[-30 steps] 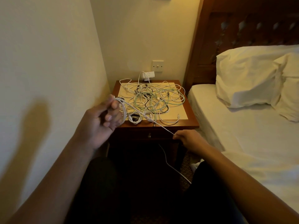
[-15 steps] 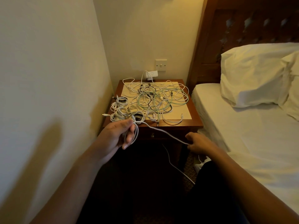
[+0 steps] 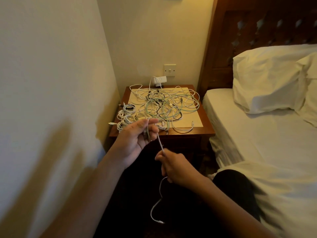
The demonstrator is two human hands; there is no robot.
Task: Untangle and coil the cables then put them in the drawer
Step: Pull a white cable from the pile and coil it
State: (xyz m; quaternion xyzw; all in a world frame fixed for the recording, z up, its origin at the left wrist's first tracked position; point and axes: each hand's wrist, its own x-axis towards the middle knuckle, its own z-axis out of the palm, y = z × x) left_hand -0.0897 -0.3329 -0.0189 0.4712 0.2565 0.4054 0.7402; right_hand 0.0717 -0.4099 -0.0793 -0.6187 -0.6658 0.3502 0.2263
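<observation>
A corner is formed by a cream side wall (image 3: 51, 83) and a back wall (image 3: 154, 31), both lit dimly and warmly (soft shadows are cast low on the side wall). A white switch plate (image 3: 169, 70) is mounted on the back wall just above a white plug adapter (image 3: 160, 81). A dark wooden bedside table (image 3: 206, 128) is set into the corner beside a carved wooden headboard (image 3: 257, 23), against which two white pillows (image 3: 265, 79) are propped on a white-sheeted bed (image 3: 257, 138)

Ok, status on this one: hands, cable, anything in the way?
Left hand holds loops of white cable. Right hand pinches same cable, tail hanging below. Tangled pile on nightstand, nothing blocking the hands.
</observation>
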